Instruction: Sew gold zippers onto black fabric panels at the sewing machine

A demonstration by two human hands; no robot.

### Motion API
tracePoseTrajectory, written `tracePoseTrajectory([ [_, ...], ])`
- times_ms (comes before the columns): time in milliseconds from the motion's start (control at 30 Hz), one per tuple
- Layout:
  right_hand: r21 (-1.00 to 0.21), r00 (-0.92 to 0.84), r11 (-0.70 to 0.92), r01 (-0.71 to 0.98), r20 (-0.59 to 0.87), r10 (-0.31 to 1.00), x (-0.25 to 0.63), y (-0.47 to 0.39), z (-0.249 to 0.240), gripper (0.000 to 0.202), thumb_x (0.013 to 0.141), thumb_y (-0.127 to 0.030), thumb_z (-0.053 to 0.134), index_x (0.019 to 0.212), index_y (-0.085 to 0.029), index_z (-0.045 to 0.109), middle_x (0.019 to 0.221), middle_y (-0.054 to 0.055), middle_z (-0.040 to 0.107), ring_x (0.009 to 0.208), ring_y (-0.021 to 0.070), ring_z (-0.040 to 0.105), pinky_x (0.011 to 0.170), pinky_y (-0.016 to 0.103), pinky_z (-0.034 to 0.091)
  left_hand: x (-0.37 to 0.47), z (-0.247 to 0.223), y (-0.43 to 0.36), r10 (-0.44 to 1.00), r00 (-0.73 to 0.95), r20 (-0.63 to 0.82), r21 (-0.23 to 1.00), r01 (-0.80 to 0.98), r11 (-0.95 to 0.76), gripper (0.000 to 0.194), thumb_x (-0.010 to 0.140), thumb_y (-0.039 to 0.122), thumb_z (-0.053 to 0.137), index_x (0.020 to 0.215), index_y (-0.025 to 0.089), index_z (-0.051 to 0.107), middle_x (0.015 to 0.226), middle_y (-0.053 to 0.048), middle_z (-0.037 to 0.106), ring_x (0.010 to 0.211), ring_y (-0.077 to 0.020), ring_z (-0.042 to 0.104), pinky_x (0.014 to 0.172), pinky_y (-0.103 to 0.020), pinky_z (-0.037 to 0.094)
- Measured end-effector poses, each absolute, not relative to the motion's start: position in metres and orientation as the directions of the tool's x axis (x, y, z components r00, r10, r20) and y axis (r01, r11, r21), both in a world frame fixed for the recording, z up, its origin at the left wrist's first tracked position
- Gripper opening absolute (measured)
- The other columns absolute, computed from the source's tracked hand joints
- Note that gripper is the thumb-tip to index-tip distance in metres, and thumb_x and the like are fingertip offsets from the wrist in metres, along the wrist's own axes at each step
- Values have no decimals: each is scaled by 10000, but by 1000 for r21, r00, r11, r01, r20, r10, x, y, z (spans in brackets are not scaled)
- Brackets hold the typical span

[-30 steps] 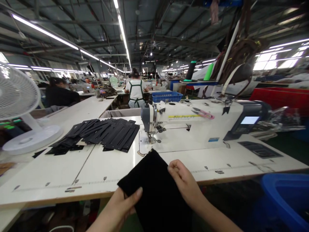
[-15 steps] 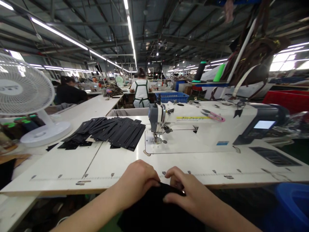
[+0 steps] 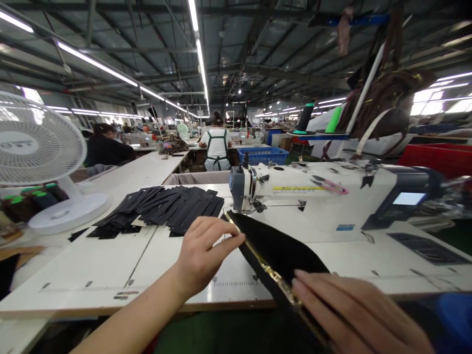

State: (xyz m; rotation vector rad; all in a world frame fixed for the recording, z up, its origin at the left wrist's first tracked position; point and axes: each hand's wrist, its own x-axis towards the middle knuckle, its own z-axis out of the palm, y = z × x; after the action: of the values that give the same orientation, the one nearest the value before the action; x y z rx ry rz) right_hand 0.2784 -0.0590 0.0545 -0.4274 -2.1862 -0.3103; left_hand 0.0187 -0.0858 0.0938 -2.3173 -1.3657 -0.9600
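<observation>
A black fabric piece with a gold-toothed zipper (image 3: 256,253) stretches from the sewing machine's needle area down over the table's front edge. My left hand (image 3: 206,250) is closed in a pinch on the zipper's edge, just in front of the machine. At lower right, my right hand (image 3: 354,305), a little blurred, has its fingers together over the fabric beside the gold zipper pull (image 3: 275,278); its thumb is hidden. Behind the fabric stands the white sewing machine (image 3: 313,216), whose needle and presser foot are covered by the cloth.
Left of the machine lies a pile of black strips (image 3: 165,209) on the white table (image 3: 155,265). A white fan (image 3: 66,211) stands further left. Pink-handled snips (image 3: 332,186) rest on the machine. Beyond are a blue crate (image 3: 263,156) and a co-worker (image 3: 217,145).
Both hands have come apart. The left has risen to the machine with the fabric's end, and the right has moved right and down. The zipper now shows, and the fabric lies over the tabletop.
</observation>
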Motion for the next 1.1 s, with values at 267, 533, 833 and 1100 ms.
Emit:
tracePoseTrajectory([
  [267, -218, -652, 850, 480, 559, 512, 244, -23, 8, 285, 882, -336, 450, 1038, -142, 589, 1011, 124, 614, 934, 236, 554, 813, 376, 438, 8, 28, -93, 944, 246, 221, 262, 917, -300, 431, 855, 328, 481, 1268, 211, 444, 1302, -110, 475, 1228, -268, 387, 1047, -497, 161],
  [533, -302, -433, 582, 755, 437, 789, 232, 48, 3, 259, 865, -373, 447, 758, -158, 545, 760, 81, 594, 735, 221, 573, 653, 323, 447, 31, 32, -70, 970, 240, 32, 260, 935, -240, 974, 651, 677, 548, 1378, 121, 216, 1426, -178, 214, 1318, -339, 143, 1032, -567, -52],
  [833, 26, -418, 430, 902, 295, 859, 245, 49, -5, 266, 912, -326, 334, 896, -138, 522, 486, 50, 544, 439, 231, 542, 414, 286, 331, 33, 33, -45, 963, 269, 20, 289, 920, -263, 1106, 538, 722, 591, 1360, 61, 260, 1398, -227, 254, 1294, -422, 130, 1013, -602, -38],
  [1100, 121, -823, 936, 330, 523, 223, 207, 44, -30, 461, 902, -359, 332, 1301, -132, 369, 1297, 110, 453, 1158, 248, 446, 914, 424, 378, 12, 33, -55, 957, 253, 141, 199, 940, -278, 942, 718, 697, 435, 1357, 39, 222, 1411, -208, 256, 1315, -329, 167, 1058, -521, 64],
])
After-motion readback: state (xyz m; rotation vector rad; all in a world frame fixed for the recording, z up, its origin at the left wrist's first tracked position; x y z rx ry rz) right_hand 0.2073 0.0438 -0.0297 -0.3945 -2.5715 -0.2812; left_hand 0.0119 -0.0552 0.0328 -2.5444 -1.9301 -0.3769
